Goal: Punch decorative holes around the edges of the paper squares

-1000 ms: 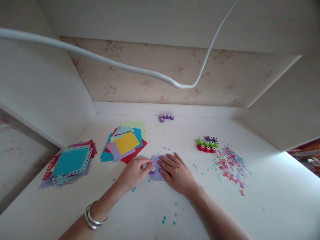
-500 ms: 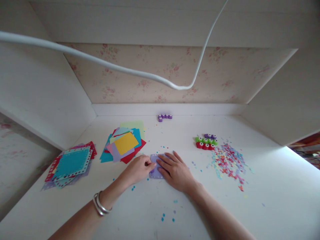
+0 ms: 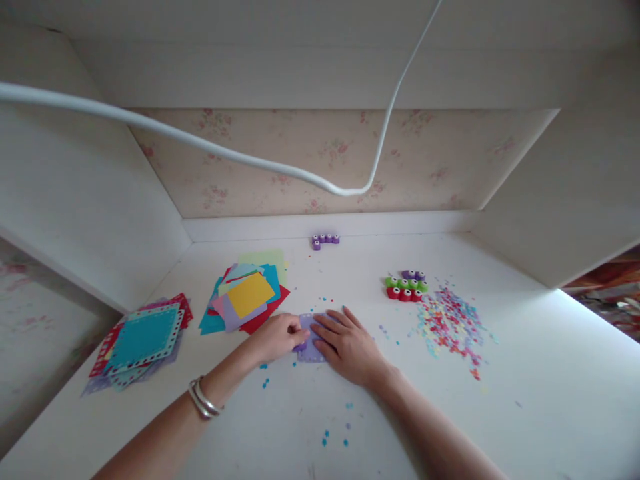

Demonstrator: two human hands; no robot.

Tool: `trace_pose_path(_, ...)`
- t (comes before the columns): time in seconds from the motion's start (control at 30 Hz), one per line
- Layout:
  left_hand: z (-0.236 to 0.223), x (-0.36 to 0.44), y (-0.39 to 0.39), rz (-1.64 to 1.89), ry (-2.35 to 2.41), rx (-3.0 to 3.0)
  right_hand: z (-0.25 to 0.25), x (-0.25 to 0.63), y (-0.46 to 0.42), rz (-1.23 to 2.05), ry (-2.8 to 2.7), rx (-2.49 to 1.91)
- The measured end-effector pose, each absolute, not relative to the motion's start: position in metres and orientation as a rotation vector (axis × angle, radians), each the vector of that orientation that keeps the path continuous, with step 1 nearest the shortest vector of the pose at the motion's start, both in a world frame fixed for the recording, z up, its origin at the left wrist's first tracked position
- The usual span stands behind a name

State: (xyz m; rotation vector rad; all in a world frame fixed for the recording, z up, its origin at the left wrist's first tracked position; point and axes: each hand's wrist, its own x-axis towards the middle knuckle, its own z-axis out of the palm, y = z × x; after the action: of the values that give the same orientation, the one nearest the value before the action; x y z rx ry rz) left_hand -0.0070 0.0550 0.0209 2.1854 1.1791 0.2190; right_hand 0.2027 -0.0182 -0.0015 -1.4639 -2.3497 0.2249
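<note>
A light purple sheet of paper [image 3: 311,351] lies flat on the table, with small punched holes along its edges. My left hand [image 3: 278,337] is closed on a small purple craft punch [image 3: 300,347] at the sheet's left edge; fingers hide most of the punch. My right hand [image 3: 350,345] lies flat over the right part of the sheet, fingers spread, pressing on it and covering that side.
Punched coloured sheets [image 3: 145,337] are stacked at the left, beside plain coloured papers [image 3: 250,293]. Red, green and purple punches [image 3: 406,285] stand right, near a confetti pile [image 3: 453,323]. More purple punches [image 3: 325,239] stand at the back. A white cable [image 3: 225,152] hangs in front.
The camera view has shifted slightly. Both hands stay at the purple sheet, the left still on the punch at its left edge and the right still flat on top.
</note>
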Motion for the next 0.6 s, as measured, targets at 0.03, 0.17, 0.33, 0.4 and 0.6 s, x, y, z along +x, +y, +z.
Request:
trace_pose_path(0.03,0.024,-0.010,0.054,0.227,1.173,2.193,-0.001,0.203,-0.018,0.233,-2.348,-1.464)
trace_pose_path(0.17,0.032,-0.028,0.049,0.276,1.171,2.235,-0.001,0.204,-0.017,0.268,-2.341,-1.457)
trace_pose_path(0.33,0.023,-0.053,0.039,0.431,1.193,2.277,-0.001,0.205,-0.017,0.305,-2.339,-1.452)
trace_pose_path(0.4,0.014,-0.060,0.035,0.518,1.200,2.305,-0.001,0.206,-0.016,0.319,-2.338,-1.442)
trace_pose_path(0.6,-0.004,-0.064,0.029,0.644,1.198,2.379,0.006,0.205,-0.018,0.342,-2.205,-1.351)
